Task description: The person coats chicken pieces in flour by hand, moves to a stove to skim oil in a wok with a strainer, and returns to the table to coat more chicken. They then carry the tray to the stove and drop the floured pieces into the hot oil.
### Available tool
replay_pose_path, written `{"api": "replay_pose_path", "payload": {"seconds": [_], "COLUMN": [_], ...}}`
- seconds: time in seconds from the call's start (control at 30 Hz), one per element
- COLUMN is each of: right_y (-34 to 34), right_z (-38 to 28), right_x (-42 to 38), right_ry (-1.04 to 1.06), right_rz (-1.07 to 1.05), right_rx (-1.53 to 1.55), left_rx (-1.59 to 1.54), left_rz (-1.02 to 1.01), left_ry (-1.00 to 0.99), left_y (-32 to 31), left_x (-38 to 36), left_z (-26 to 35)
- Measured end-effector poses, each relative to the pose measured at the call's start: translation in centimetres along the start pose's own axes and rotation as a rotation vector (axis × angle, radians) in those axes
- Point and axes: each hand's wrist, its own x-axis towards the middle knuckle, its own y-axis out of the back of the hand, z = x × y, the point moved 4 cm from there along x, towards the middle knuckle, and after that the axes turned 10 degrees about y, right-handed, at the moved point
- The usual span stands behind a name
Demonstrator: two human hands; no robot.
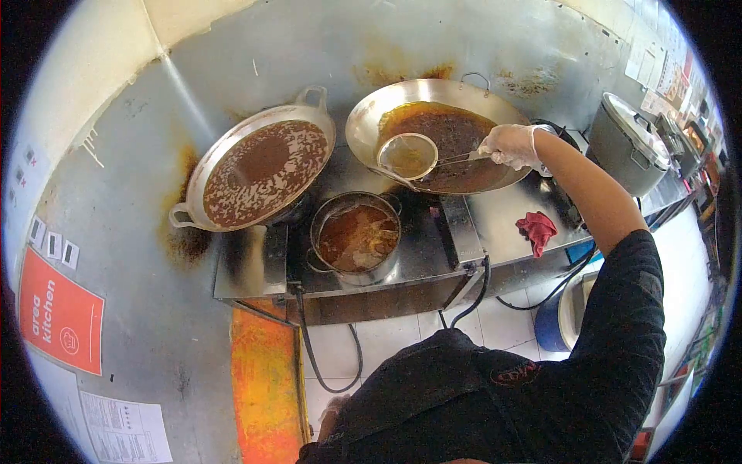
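Remotely, my clear-gloved right hand (pixel 512 147) is gripping a round wire-mesh strainer (pixel 409 156) by its thin metal handle (pixel 457 161) over the wide silver-metal wok (pixel 363 127), likely avoiding brown liquid (pixel 456 124), while I'm unable to read my half-hidden left hand (pixel 333 416).

A metal counter (pixel 495 224) carries a left pan (pixel 311 115), a right pan (pixel 365 120), a pot (pixel 379 272) and a red cloth (pixel 538 230).

There are two woks (pixel 219 153) (pixel 365 124) in the upper frame, one pot (pixel 372 273) at centre, one strainer (pixel 410 157), one cloth (pixel 536 230) and one orange sign (pixel 62 309).
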Motion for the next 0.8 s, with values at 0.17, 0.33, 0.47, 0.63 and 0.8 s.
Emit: {"api": "replay_pose_path", "payload": {"seconds": [0.17,0.33,0.47,0.63,0.8], "right_y": [-0.7,2.1,-0.6,2.8,7.3], "right_z": [-1.8,-0.5,-3.1,0.9,4.3], "right_x": [-4.7,-3.2,-7.2,-5.4,-2.6], "right_ry": [0.018,0.562,0.35,0.505,0.097], "right_rz": [0.116,0.149,0.205,0.373,0.587], "right_rx": [-0.024,-0.909,-1.263,-1.549,-1.282], "left_rx": [0.031,0.033,0.021,0.014,-0.01], "left_rz": [-0.021,-0.041,-0.058,-0.087,-0.123], "left_ry": [-0.005,-0.007,-0.003,0.008,0.014], "left_y": [2.2,3.0,4.1,4.6,5.4], "left_x": [-1.6,-1.9,-2.2,-3.1,-4.9], "left_z": [1.4,0.9,1.4,0.6,1.7]}}
